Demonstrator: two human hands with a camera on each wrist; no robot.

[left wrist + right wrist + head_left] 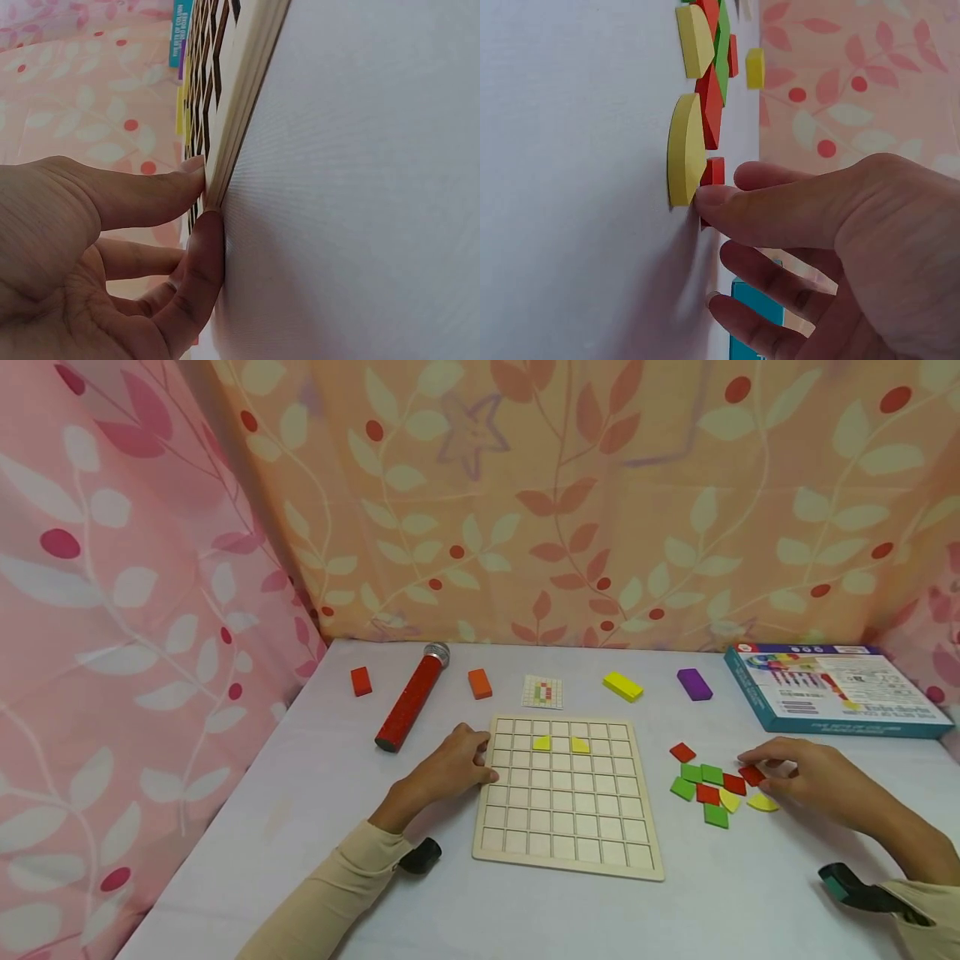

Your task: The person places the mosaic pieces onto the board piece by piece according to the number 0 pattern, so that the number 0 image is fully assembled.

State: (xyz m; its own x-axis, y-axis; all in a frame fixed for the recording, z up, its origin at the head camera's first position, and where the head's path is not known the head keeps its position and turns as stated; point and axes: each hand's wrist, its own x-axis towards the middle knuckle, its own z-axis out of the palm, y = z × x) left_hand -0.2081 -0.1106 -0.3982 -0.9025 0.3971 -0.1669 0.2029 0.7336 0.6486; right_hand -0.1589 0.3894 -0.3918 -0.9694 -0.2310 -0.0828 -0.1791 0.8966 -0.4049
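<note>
A pale wooden grid board [567, 864] lies on the table with two yellow quarter-round tiles [542, 743] in its second row. My left hand [446, 768] holds the board's left edge; in the left wrist view the thumb [154, 196] rests on its face and a finger lies at its side. At the right, my right hand [813, 777] pinches a red square tile [751, 775] between thumb and forefinger. Beside it lie loose red tiles [707, 794], green tiles [716, 816] and two yellow quarter-round tiles [763, 802]. The right wrist view shows the thumb against the red tile [713, 171].
Behind the board lies a small pattern card [532, 692]. Along the back stand red [361, 681], orange [480, 683], yellow [622, 687] and purple [694, 684] blocks. A red microphone [411, 702] lies back left, a flat game box [847, 727] back right. Patterned cloth hangs behind.
</note>
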